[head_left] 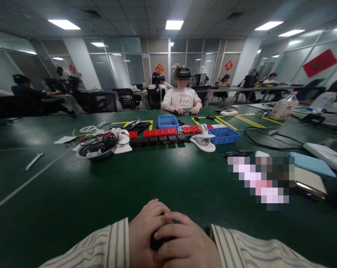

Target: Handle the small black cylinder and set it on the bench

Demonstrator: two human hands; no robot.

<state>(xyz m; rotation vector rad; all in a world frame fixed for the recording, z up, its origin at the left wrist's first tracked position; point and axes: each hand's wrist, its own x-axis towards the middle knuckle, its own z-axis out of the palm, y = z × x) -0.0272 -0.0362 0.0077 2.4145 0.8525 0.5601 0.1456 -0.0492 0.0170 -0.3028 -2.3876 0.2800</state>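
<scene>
My left hand (143, 234) and my right hand (189, 238) rest together at the near edge of the green table (163, 178). Their fingers are curled and overlap, with the right fingers lying across the left ones. A small black object (156, 242) shows in the gap between them. Most of it is hidden by the fingers, so its kind cannot be made out. Striped cuffs cover both wrists.
Beyond my hands lie a metal bowl (97, 154) of cables, a white clip-on base (203, 141), red socket strips (160, 132) and blue trays (223, 135) (168, 122). To the right are a light blue case (312, 164) and a power bank-like block (309, 182). A person (182, 98) sits opposite.
</scene>
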